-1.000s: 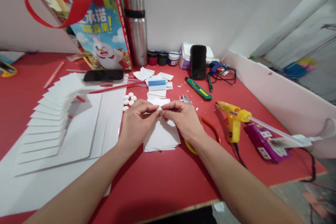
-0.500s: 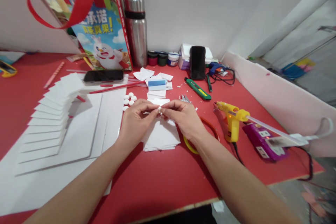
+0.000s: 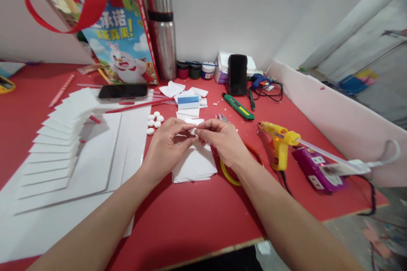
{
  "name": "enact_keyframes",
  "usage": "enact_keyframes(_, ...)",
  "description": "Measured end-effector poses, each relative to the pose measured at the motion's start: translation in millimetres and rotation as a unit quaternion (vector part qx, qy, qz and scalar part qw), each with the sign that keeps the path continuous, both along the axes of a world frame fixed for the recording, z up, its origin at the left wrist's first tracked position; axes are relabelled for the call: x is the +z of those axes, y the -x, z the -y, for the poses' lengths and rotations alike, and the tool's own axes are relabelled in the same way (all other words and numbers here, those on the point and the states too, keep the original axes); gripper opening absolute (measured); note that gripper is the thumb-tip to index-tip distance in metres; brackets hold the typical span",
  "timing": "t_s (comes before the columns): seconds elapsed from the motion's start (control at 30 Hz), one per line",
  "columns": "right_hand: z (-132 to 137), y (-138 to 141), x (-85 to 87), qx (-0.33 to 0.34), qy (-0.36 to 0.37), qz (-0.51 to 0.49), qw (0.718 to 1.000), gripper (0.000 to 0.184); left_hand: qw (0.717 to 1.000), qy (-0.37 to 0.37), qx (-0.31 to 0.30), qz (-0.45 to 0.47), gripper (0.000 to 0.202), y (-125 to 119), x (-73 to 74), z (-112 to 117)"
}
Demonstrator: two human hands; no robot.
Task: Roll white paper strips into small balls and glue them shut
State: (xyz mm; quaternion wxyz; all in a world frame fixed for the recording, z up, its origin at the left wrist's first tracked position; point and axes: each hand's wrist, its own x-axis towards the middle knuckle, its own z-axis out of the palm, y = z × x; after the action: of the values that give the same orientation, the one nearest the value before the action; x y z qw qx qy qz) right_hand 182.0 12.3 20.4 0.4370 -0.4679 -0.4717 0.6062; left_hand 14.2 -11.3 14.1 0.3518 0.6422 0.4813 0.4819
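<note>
A small white disc (image 3: pixel 193 131) is pinched between my two hands, over a stack of white paper (image 3: pixel 194 163). My left hand (image 3: pixel 170 142) has its thumb and forefinger on the disc's left side. From the right, my right hand (image 3: pixel 222 139) grips it with thumb and forefinger; its other fingers are curled and partly hidden. Several similar white discs (image 3: pixel 157 124) lie just left of my left hand. Beneath my right hand and wrist is a pair of scissors (image 3: pixel 229 174) with yellow and orange handles, mostly covered; the blade tips show beyond the knuckles.
A white stepped paper model (image 3: pixel 95 152) fills the left side. At right are a yellow glue gun (image 3: pixel 280 144) and a purple box (image 3: pixel 314 171). Behind stand a steel flask (image 3: pixel 163 38), paint jars (image 3: pixel 195 70), a phone (image 3: pixel 238 74) and a green cutter (image 3: pixel 238 106).
My left thumb and forefinger have parted slightly, so more of the white disc shows. Both hands stay in place over the paper stack. The whole view has shifted slightly.
</note>
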Motion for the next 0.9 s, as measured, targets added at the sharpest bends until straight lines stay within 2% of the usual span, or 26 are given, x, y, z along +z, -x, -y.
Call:
enact_keyframes(0.1,3,1,5.3,0.013,-0.003,0.007,1.0,0.021,0.999,-0.038,0.003,-0.035,0.023,0,-1.9,1)
enact_keyframes(0.2,3,-4,11.6,0.01,-0.013,0.025,1.0,0.023,0.999,-0.034,0.025,-0.019,0.017,1,-3.0,0)
enact_keyframes(0.33,2,-21,23.0,-0.08,-0.104,0.1,0.986,0.023,0.993,0.085,0.033,0.081,0.025,5,-4.7,-3)
enact_keyframes(0.47,17,-37,36.6,-0.126,-0.167,0.25,0.945,0.023,0.969,0.168,0.01,0.183,0.033,7,-6.5,-5)
enact_keyframes(0.53,31,-44,38.6,-0.117,-0.207,0.359,0.903,0.024,0.955,0.188,-0.002,0.23,0.033,7,-6.3,-6)
enact_keyframes(0.57,38,-48,37.8,-0.104,-0.235,0.42,0.87,0.027,0.946,0.203,-0.006,0.253,0.033,7,-6.0,-6)
enact_keyframes(0.67,56,-60,30.3,-0.073,-0.267,0.612,0.741,0.044,0.908,0.274,-0.019,0.317,0.035,6,-4.8,-6)
enact_keyframes(0.73,65,-66,24.7,-0.039,-0.259,0.693,0.672,0.041,0.883,0.311,-0.031,0.35,0.033,6,-3.9,-7)
enact_keyframes(0.77,68,-67,22.5,-0.015,-0.251,0.716,0.651,0.035,0.873,0.323,-0.037,0.363,0.031,6,-3.5,-7)
enact_keyframes(0.83,72,-67,19.3,0.024,-0.229,0.742,0.629,0.028,0.862,0.332,-0.046,0.38,0.025,7,-2.8,-7)
enact_keyframes(0.9,71,-63,17.9,0.041,-0.196,0.759,0.62,0.039,0.858,0.335,-0.049,0.387,0.02,8,-2.6,-8)
